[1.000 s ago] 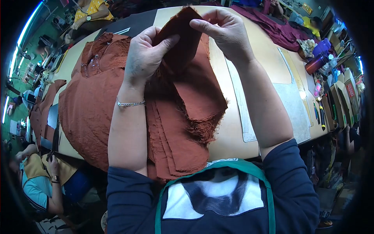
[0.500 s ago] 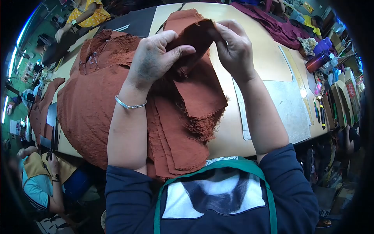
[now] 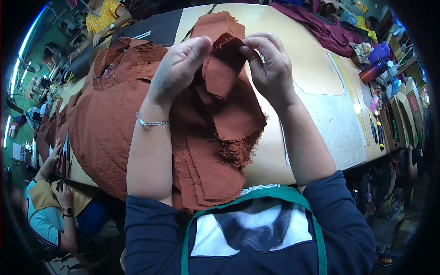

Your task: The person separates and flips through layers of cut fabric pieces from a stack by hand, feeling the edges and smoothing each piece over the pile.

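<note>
Between my two hands hangs a small rust-brown fabric piece (image 3: 223, 75), raised above stacked cut pieces of the same cloth. My right hand (image 3: 271, 64) pinches its upper right corner between thumb and finger. My left hand (image 3: 183, 66) is at the piece's left edge, closed with the thumb up against the fingers; its fingertips are hidden behind the hand and cloth. Beneath lie layered rust-brown fabric pieces (image 3: 206, 176) with frayed edges (image 3: 240, 151). To the left spreads a large heap of rust-brown fabric (image 3: 107, 123).
A pale table (image 3: 270, 160) carries a grey-white pattern sheet (image 3: 334, 123) at right. Maroon cloth (image 3: 316, 34) lies at the far right, near a dark red tumbler (image 3: 371, 72) and pens (image 3: 380, 133). Co-workers sit at the left, one in a light-blue shirt (image 3: 43, 215), another in yellow (image 3: 103, 18).
The small fabric piece has turned and now hangs down with its face showing. My left hand has rolled, its thumb now pointing up. The co-workers at the left have shifted their arms.
</note>
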Tool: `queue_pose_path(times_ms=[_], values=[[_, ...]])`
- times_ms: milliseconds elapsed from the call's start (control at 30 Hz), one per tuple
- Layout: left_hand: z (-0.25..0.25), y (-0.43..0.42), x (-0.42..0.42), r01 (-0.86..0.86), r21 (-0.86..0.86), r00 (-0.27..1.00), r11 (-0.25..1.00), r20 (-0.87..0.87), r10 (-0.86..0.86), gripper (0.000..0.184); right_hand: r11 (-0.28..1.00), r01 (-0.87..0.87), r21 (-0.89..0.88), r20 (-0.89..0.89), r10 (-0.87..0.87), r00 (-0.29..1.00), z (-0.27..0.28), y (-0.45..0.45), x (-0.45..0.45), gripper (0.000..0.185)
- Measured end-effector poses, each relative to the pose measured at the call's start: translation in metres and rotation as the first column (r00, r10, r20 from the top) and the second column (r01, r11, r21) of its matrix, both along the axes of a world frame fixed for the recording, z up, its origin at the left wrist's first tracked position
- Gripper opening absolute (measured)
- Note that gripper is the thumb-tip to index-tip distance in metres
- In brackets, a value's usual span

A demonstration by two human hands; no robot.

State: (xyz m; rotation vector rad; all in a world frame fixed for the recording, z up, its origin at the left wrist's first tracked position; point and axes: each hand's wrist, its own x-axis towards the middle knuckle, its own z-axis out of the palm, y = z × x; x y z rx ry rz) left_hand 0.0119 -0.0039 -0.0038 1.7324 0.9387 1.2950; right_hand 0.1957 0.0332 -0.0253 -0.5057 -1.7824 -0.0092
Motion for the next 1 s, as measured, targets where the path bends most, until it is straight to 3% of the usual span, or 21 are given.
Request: queue_pose_path(times_ms=[67,100,200,500,600,700,800,900,1000], values=[[-0.001,0.000,0.007,-0.010,-0.081,0.990,0.997,0.140,0.022,0.040,0.998,-0.001,0.064,0.026,-0.001,1.000,-0.002,-0.001,-0.001,0.010],[-0.001,0.000,0.005,0.024,-0.108,0.988,0.994,0.152,-0.007,0.033,0.995,0.005,0.103,0.042,-0.009,0.999,-0.003,0.000,-0.002,0.012],[0.000,0.000,0.005,-0.050,-0.075,0.997,0.996,-0.054,0.046,0.023,0.988,0.011,0.155,0.053,-0.019,0.998,-0.003,-0.001,-0.002,0.014],[-0.001,0.003,0.004,0.031,-0.084,0.975,0.996,0.221,-0.012,0.014,0.996,-0.078,0.045,-0.013,0.079,0.997,-0.003,-0.007,-0.004,0.014],[0.002,-0.002,0.006,-0.003,-0.082,0.996,0.997,0.091,0.010,0.015,0.991,-0.122,0.060,0.015,0.121,0.993,0.001,-0.002,-0.004,0.019],[0.005,-0.004,0.006,0.039,-0.145,0.982,0.989,0.187,-0.012,0.015,0.991,-0.134,-0.011,0.042,0.134,0.990,0.007,-0.008,-0.002,0.022],[0.002,-0.003,0.004,0.040,-0.121,0.988,0.992,0.151,-0.021,0.016,0.985,-0.165,-0.043,0.040,0.167,0.985,0.005,-0.003,0.000,0.018],[0.002,-0.004,0.007,0.001,-0.116,0.981,0.993,0.192,0.022,0.015,0.983,-0.175,-0.048,0.007,0.176,0.984,0.003,-0.004,-0.001,0.015],[-0.003,0.006,-0.003,-0.135,0.003,0.969,0.991,0.207,0.132,0.015,0.982,-0.190,-0.010,0.046,0.190,0.981,0.007,-0.011,0.003,0.015]])
